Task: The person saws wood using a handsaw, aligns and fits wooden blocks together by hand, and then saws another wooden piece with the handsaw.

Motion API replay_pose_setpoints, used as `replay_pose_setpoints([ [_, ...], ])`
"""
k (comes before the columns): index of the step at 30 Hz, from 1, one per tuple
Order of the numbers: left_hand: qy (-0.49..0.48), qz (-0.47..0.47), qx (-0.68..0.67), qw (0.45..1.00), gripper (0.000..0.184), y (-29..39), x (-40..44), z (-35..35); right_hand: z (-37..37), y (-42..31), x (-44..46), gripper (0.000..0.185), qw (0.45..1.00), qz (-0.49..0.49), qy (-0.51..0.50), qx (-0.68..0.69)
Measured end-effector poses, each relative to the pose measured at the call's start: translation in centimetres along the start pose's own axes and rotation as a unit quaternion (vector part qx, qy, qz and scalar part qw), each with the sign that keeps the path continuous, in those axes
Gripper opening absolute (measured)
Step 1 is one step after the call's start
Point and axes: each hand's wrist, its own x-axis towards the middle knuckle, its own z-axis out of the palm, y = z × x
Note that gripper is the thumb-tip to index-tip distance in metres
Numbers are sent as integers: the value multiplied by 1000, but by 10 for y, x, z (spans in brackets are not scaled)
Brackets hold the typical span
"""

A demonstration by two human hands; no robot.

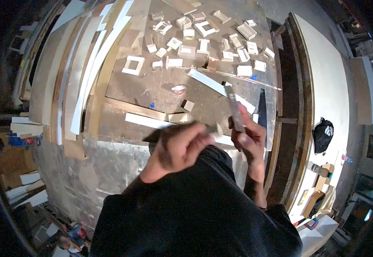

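Observation:
My left hand [180,147], smeared by motion, is closed in a pinch above the near edge of the wooden worktable [130,92]. A small pale piece [217,129] shows at its fingertips, too blurred to name exactly. In my right hand [251,132], a narrow, flat greyish tool [234,110] stands roughly upright, fingers and thumb wrapped round its lower part. Its exact kind cannot be made out. Behind it lies a long white strip [212,83]. Another white strip [145,120] runs under my left hand, beside small wooden blocks [178,117].
Several small wooden frames and boxes [186,52] are spread over the far half of the table. Long boards [77,73] are stacked at the left. A handsaw blade [261,107] lies near the right edge. Farther right, a white panel [330,81] carries a black cap [323,136].

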Motion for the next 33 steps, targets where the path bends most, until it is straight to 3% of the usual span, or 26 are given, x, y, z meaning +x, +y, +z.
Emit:
replay_pose_setpoints([
  [2, 43, -50, -35, 997, 18, -3, 0, -1, -8, -5, -8, 87, 998, 23, -29, 46],
  [3, 18, -53, -14, 998, 19, 2, 0, -7, -12, -7, -11, 91, 996, 28, -52, 61],
  [6, 52, 11, 0, 999, 21, 7, 0, -1, -6, -6, -20, 90, 977, 41, -115, 173],
  [9, 36, 12, 11, 999, 22, 10, -1, -3, 7, -14, -24, 89, 955, 72, -130, 258],
  [13, 21, 9, -10, 1000, 19, 15, -5, 4, 0, -10, -30, 85, 965, 79, -113, 221],
  [17, 13, -35, -18, 999, 15, 20, 1, 14, 5, 1, -27, 85, 996, 29, -56, 68],
  [19, -5, -91, -37, 995, 19, 5, 4, 19, 6, -4, -27, 74, 999, 2, -43, -26],
  [24, -41, -50, -139, 988, 30, -2, -1, 43, -6, 0, -20, 75, 998, 40, -39, 23],
  [27, -101, -145, -195, 965, 37, -6, 4, 37, -13, 4, -22, 73, 998, 6, -53, 26],
  [28, -78, -173, -297, 936, 38, -1, 1, 43, -18, 7, -24, 72, 998, 3, -65, 26],
  [30, -50, -241, -309, 919, 42, 0, -1, 40, -27, 11, -28, 70, 996, -4, -90, 26],
  [31, -44, -276, -385, 879, 45, -6, 0, 41, -28, 12, -26, 71, 996, -28, -85, -7],
  [33, -36, -279, -395, 875, 47, 1, 2, 38, -25, 8, -23, 72, 996, -40, -73, -16],
])
